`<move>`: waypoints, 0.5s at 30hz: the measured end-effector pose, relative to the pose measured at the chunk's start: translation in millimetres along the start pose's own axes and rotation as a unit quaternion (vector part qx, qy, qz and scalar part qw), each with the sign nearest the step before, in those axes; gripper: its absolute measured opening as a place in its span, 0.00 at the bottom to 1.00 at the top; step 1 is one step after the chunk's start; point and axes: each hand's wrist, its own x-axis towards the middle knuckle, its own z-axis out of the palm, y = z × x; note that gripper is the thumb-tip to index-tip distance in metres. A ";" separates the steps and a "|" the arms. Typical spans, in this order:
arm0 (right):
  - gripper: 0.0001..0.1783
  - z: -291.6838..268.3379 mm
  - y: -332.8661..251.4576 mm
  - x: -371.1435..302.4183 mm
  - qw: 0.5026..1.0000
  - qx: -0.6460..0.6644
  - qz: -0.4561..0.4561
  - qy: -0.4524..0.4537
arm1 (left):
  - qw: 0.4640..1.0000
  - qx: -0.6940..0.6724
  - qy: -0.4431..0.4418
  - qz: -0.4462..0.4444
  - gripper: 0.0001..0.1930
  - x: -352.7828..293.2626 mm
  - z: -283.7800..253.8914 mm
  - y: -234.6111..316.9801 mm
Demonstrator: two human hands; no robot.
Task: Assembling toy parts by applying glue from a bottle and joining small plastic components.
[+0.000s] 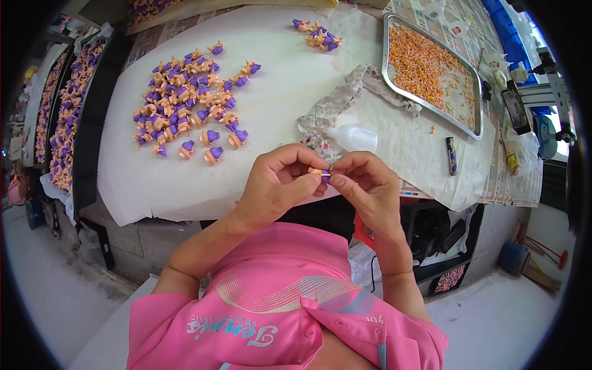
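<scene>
Counter (pixel 271 105), covered in smooth white, carries bulbous peach-and-purple pieces (pixel 202 115) in a loose cluster; above its near edge, the left hand (pixel 274 185) and right hand (pixel 370 185) both pinch one small, knobbly piece (pixel 322 175).

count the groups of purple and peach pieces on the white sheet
2: a large loose spread at left and a small cluster at the far side. None seems hidden; another piece is between the left hand and right hand.
</scene>
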 end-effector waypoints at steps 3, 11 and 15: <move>0.10 -0.8 -2.3 -0.1 1.000 0.004 -0.001 0.000 | 0.998 -0.010 0.007 -0.054 0.08 1.2 1.5 5.7; 0.08 -2.4 -7.3 3.0 1.000 -0.018 -0.004 -0.006 | 0.969 -0.168 -0.007 -0.180 0.08 7.0 -0.7 12.8; 0.07 -4.5 -8.8 4.8 1.000 -0.020 -0.002 -0.008 | 0.961 -0.189 -0.008 -0.203 0.08 8.3 -0.6 14.8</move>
